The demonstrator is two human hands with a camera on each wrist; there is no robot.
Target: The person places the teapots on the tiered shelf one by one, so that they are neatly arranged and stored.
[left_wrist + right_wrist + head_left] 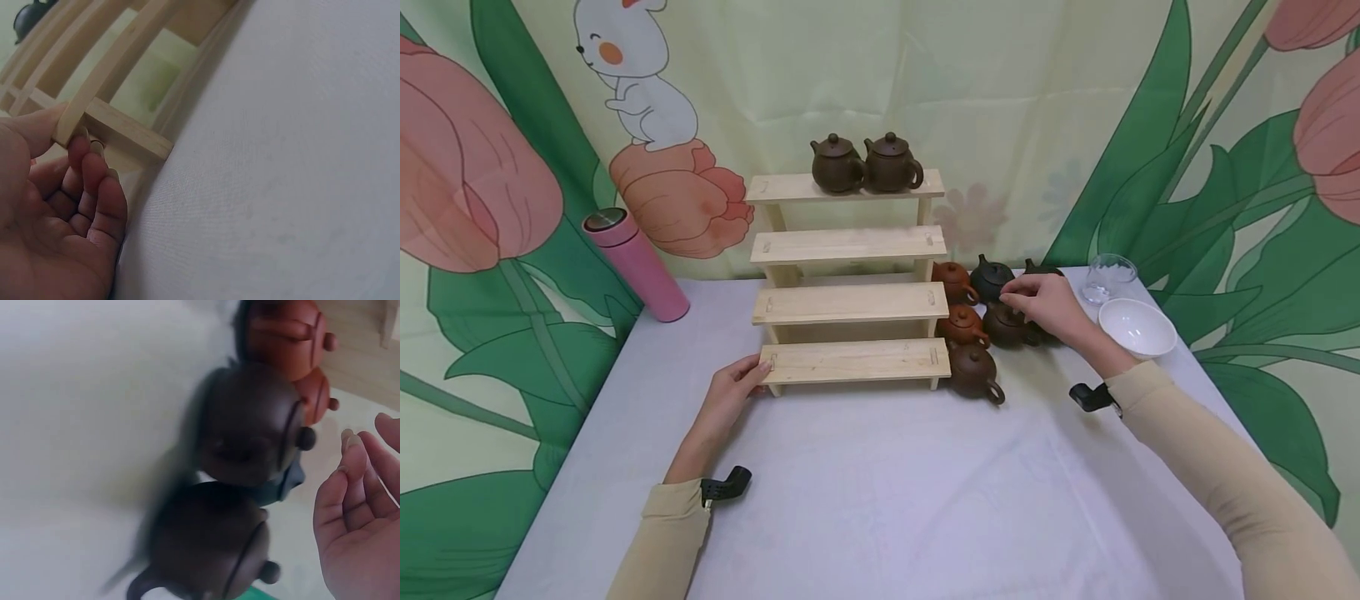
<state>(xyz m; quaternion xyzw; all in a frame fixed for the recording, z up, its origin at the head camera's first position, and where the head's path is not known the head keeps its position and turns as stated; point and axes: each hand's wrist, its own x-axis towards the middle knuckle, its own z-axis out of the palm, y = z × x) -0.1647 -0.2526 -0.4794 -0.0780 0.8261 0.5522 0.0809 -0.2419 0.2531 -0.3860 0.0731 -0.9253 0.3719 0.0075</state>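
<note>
A light wooden stepped stand (850, 304) with several tiers stands on the table. At its lowest board's left end, my left hand (728, 400) grips the wood; thumb above and fingertips (94, 164) below show in the left wrist view. My right hand (1048, 307) hovers over small teapots right of the stand, with a gap between thumb and fingers and nothing held. Nearest to it is a dark brown teapot (1006, 325); another dark one (209, 540) shows in the right wrist view. Two dark brown teapots (891, 164) sit side by side on the top tier.
Orange-brown teapots (964, 323) and a dark brown teapot (973, 372) crowd the stand's right side. Farther right are a white bowl (1138, 327) and a clear glass bowl (1108, 279). A pink flask (643, 271) stands at the back left. A printed cloth (1000, 100) hangs behind.
</note>
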